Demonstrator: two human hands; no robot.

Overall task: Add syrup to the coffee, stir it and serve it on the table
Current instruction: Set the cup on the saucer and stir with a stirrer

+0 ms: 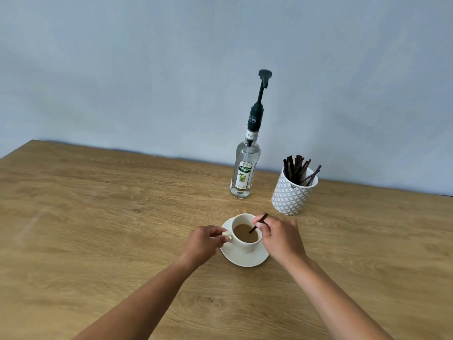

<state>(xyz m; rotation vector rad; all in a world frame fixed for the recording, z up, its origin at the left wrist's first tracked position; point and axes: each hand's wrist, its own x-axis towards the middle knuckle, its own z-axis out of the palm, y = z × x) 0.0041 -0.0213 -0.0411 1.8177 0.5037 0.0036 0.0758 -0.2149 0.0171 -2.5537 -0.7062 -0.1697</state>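
Note:
A white cup [245, 246] of light brown coffee [245, 233] stands on a white saucer [245, 260] on the wooden table. My left hand [202, 241] pinches the cup's handle on the left side. My right hand [279, 238] holds a dark stir stick [259, 223] tilted, with its lower end dipped in the coffee. Behind the cup stands a clear syrup bottle [244, 173] with a black pump [263, 81] on top, upright and untouched.
A white patterned pot [293, 196] with several dark stir sticks stands to the right of the bottle. The wooden table [98, 217] runs back to a pale blue wall; its far edge lies just behind the bottle.

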